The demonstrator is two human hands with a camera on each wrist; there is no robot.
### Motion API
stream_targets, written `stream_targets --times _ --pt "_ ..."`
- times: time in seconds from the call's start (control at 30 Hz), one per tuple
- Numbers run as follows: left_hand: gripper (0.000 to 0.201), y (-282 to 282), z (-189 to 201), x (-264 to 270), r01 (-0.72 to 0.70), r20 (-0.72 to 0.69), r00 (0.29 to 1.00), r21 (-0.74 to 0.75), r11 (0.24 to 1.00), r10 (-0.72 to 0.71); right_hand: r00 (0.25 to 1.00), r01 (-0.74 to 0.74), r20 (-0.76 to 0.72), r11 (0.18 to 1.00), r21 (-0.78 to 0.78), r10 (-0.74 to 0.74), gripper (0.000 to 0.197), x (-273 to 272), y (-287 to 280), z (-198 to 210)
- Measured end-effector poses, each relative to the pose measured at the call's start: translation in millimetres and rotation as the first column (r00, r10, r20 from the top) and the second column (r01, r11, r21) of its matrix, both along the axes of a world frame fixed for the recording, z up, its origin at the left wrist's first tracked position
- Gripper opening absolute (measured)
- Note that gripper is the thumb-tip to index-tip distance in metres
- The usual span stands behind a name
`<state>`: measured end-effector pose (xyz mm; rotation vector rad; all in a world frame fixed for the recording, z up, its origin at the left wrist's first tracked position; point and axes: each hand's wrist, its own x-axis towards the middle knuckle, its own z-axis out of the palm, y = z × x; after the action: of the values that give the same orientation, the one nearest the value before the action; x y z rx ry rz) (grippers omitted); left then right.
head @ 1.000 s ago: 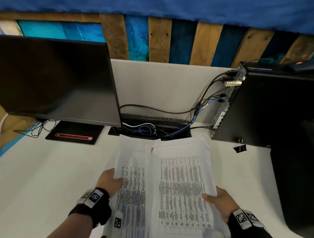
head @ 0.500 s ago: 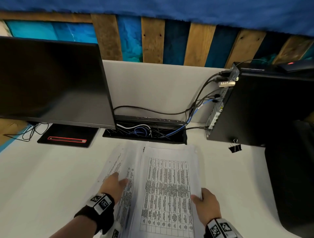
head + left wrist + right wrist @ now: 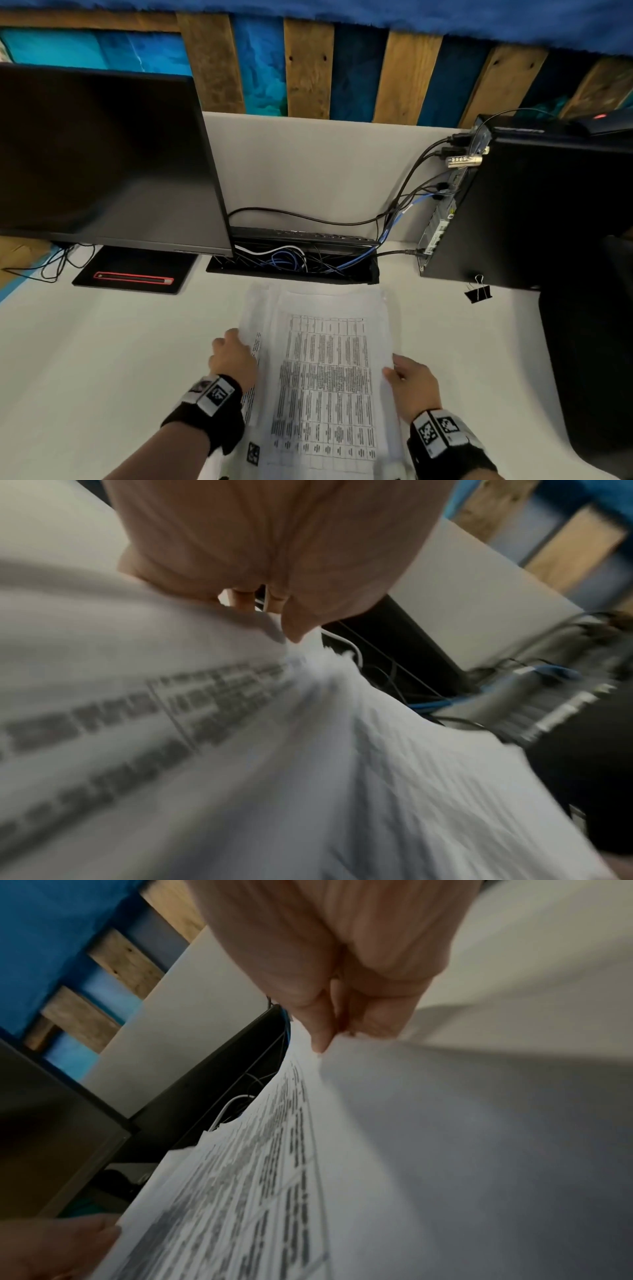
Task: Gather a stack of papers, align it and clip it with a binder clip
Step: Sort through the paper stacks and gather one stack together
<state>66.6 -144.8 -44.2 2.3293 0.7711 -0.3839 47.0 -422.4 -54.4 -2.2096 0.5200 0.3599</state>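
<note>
The right hand is curled round the right long edge of the loose stack of white printed papers, which is pinched between thumb and fingers (the pinch shows plainly in the right wrist view). The left hand is set against the left long edge, thumb on top and fingers apparently tucked beneath; the left wrist view is blurred, so the exact grip cannot be told with certainty. The stack is held low over the white desk, its far edge near the open black cable tray, and it is not yet square: a second sheet is seen jutting out along the left side and at the far left corner.

Gathering seems nearly finished and aligning is the step in hand. It is best done with a loosened grip, the stack stood on one edge and tapped on the desk, then turned and tapped on the neighbouring edge, so that the stray sheets are let slide home. A tight pinch would lock the offset in. The small black binder clip with wire handles is left standing well to the right, just beside the black computer tower, until the edges are flush.
</note>
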Motion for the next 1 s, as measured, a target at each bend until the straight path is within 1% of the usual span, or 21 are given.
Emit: stream_targets --times 0.07,0.13,0.17,0.23,0.3,0.33,0.43,0.5,0.57,0.63,0.7,0.77,0.83,0.87,0.9,0.93,0.97,1.0 --pt "0.043 -16 3 -11 0.089 0.014 0.996 -0.068 0.994 -0.089 0.996 -0.092 -0.004 0.995 -0.046 0.091 0.024 2 2 3" --pt "0.047 -22 8 -16 0.101 0.011 0.995 -0.121 0.987 -0.101 0.990 -0.142 -0.031 0.984 -0.110 0.139 0.027 9 1 8" --pt "0.050 -22 9 -13 0.074 0.010 0.997 -0.117 0.990 -0.073 0.991 -0.135 -0.040 0.980 -0.144 0.130 0.030 14 1 10" --pt "0.054 -24 11 0 0.030 -0.015 0.999 -0.042 0.999 -0.031 0.993 -0.107 -0.072 0.974 -0.197 0.095 0.037 31 4 9" --pt "0.052 -28 9 21 0.063 -0.046 0.997 0.022 0.998 -0.062 0.990 -0.065 -0.136 0.973 -0.220 0.035 0.042 51 14 8" --pt "0.050 -31 6 31 0.095 -0.051 0.994 0.016 0.995 -0.094 0.985 -0.067 -0.172 0.973 -0.220 0.029 0.045 60 19 8" --pt "0.055 -33 -3 55 0.159 -0.028 0.986 -0.145 0.976 -0.165 0.960 -0.165 -0.256 0.969 -0.182 0.115 0.057 77 23 12" --pt "0.062 -27 -3 57 0.169 -0.036 0.983 -0.203 0.965 -0.180 0.948 -0.193 -0.284 0.968 -0.157 0.143 0.063 78 11 15" --pt "0.069 -16 -3 48 0.169 -0.048 0.982 -0.196 0.966 -0.182 0.937 -0.212 -0.312 0.967 -0.143 0.159 0.063 67 -6 22" --pt "0.072 -3 -3 28 0.181 -0.085 0.977 -0.135 0.974 -0.194 0.917 -0.237 -0.352 0.967 -0.094 0.190 0.063 43 -22 30" --pt "0.069 7 -5 -4 0.228 -0.130 0.963 -0.072 0.971 -0.236 0.885 -0.284 -0.392 0.958 -0.032 0.250 0.068 11 -36 35" --pt "0.058 6 0 -42 0.281 -0.146 0.948 -0.048 0.959 -0.285 0.855 -0.333 -0.417 0.943 0.015 0.309 0.070 -22 -42 42" --pt "0.053 -2 8 -71 0.319 -0.121 0.939 -0.055 0.946 -0.323 0.849 -0.333 -0.405 0.939 0.092 0.341 0.057 -45 -39 44" --pt "0.054 -7 11 -80 0.325 -0.123 0.936 -0.063 0.944 -0.330 0.844 -0.355 -0.394 0.930 0.098 0.364 0.051 -53 -36 42" --pt "0.054 -9 9 -85 0.323 -0.127 0.935 -0.074 0.943 -0.330 0.836 -0.397 -0.390 0.916 0.054 0.385 0.050 -59 -30 40" --pt "0.053 -13 8 -88 0.310 -0.134 0.938 -0.090 0.946 -0.320 0.829 -0.446 -0.383 0.895 -0.015 0.407 0.053 -63 -25 36" --pt "0.051 -18 5 -89 0.301 -0.129 0.941 -0.114 0.947 -0.314 0.828 -0.474 -0.374 0.878 -0.070 0.417 0.055 -64 -19 34" --pt "0.053 -24 5 -88 0.288 -0.132 0.943 -0.131 0.949 -0.304 0.830 -0.482 -0.366 0.872 -0.091 0.421 0.054 -64 -14 31"
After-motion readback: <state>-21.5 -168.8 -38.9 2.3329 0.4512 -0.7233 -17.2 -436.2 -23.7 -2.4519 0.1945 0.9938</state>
